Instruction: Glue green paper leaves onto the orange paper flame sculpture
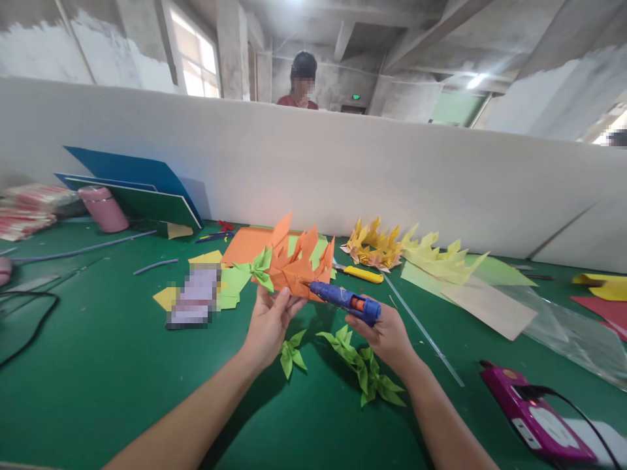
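Observation:
My left hand [268, 321] pinches an orange folded-paper piece [296, 264] with pointed petals, held above the green table; a small green paper leaf [259, 267] sticks out at its left. My right hand [385, 331] grips a blue glue gun [345, 299], its nozzle touching the lower right of the orange piece. Below the hands lie loose green paper leaves [362, 365] and another green leaf [291, 352] on the table.
Yellow and orange folded paper pieces [375, 247], a yellow utility knife [362, 274], paper sheets and glue sticks lie further back. A purple device with a cable [531, 414] sits at right, a pink cup [104, 209] at left. A person stands behind the white partition [343, 170].

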Demonstrator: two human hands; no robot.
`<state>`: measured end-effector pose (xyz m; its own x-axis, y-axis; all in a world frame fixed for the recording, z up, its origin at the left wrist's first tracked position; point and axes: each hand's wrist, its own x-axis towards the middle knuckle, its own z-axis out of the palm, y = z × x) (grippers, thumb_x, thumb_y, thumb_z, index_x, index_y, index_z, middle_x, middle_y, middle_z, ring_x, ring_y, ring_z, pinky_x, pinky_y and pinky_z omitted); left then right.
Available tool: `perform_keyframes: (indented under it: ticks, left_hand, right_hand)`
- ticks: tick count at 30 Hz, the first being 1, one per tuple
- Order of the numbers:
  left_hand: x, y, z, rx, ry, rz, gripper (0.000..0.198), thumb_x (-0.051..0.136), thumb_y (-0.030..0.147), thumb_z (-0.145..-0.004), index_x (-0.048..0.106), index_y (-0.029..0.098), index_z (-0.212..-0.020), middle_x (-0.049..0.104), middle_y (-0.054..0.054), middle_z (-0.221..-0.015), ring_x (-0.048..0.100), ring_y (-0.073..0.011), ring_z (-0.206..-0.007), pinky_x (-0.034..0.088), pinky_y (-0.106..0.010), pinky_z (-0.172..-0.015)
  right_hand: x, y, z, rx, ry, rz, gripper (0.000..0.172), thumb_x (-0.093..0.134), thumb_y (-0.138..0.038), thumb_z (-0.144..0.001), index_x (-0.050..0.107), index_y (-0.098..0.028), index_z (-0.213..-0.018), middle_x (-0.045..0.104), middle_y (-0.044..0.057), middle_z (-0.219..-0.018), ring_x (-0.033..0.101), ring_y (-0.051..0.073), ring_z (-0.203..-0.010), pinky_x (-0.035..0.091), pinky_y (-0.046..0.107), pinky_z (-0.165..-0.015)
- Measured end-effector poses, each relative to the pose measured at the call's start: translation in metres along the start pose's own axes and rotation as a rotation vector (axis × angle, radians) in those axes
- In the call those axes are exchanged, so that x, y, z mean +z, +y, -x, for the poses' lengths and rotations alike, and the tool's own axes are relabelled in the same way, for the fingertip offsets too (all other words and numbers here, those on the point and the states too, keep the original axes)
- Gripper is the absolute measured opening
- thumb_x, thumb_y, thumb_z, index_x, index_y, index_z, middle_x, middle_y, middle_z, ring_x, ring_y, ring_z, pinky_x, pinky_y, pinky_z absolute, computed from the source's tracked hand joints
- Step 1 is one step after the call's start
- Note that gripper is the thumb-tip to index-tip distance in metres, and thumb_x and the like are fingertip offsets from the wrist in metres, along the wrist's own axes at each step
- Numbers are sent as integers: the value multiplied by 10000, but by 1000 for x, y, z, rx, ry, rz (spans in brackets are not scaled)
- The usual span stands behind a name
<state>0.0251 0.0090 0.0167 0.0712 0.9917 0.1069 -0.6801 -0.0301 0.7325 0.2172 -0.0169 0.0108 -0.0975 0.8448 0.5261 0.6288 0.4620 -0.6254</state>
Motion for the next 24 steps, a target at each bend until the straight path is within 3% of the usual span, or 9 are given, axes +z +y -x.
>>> perform_keyframes:
  ticks: [10, 19, 24]
  left_hand:
    - [0, 0, 0, 2, 31, -6, 388, 760, 253, -649, 466, 245, -902, 711, -6, -966, 691, -195, -867, 495, -440, -908]
    - [1, 0, 1, -5, 40, -4, 382, 774, 255, -633, 456, 236, -844, 715, 12, -898, 696, -153, -791, 523, -369, -863]
    - [-1, 0, 0, -9, 36, -9, 423, 785, 272, -621, 455, 243, -885, 717, 6, -903, 692, -177, -838, 510, -400, -872]
  right_hand:
    - [0, -4, -2, -11, -6, -35, 350, 514, -518, -791, 557, -184, -694, 488, -32, -524, 422, 104, -460, 317, 205, -444]
    - [1, -3, -1, -2, 10, -25, 341, 515, -492, -784, 508, -188, -631, 446, -42, -500, 397, 94, -440, 300, 202, -431]
    - [2, -4, -3, 17, 67, 7, 351, 509, -501, -774, 489, -194, -604, 443, -41, -488, 400, 98, -432, 297, 210, -425]
